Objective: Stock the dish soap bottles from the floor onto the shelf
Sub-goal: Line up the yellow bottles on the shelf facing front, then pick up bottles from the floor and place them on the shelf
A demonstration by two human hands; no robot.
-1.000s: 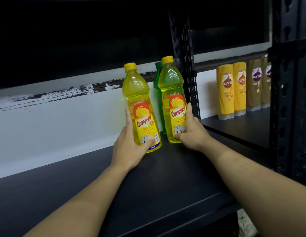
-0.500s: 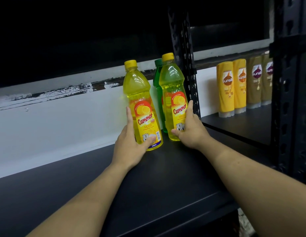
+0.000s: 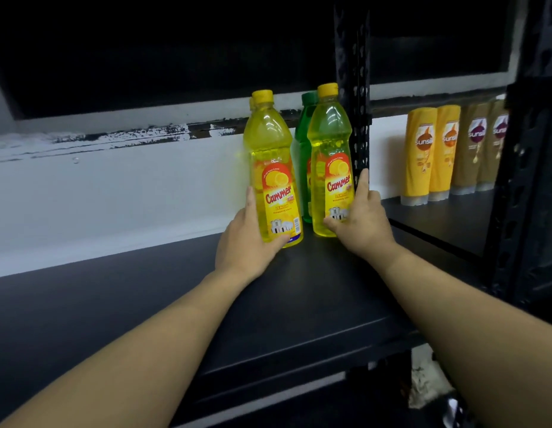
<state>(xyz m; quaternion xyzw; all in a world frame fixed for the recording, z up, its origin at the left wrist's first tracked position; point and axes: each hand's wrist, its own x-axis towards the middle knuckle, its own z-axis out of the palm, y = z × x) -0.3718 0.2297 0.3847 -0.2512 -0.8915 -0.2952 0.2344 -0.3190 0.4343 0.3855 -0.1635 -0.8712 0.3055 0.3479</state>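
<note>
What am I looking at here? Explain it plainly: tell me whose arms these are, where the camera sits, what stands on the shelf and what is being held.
There is no machine here. These are a person's two bare arms, filmed by a single camera worn on the head that looks forward and down. The left hand grips the left yellow bottle of dish soap. The right hand holds the right yellow bottle, with its thumb across the label. Both bottles stand upright on the black shelf. A green bottle stands behind them, next to the upright post. Further right, on the neighbouring shelf, shampoo bottles stand in a row.
</note>
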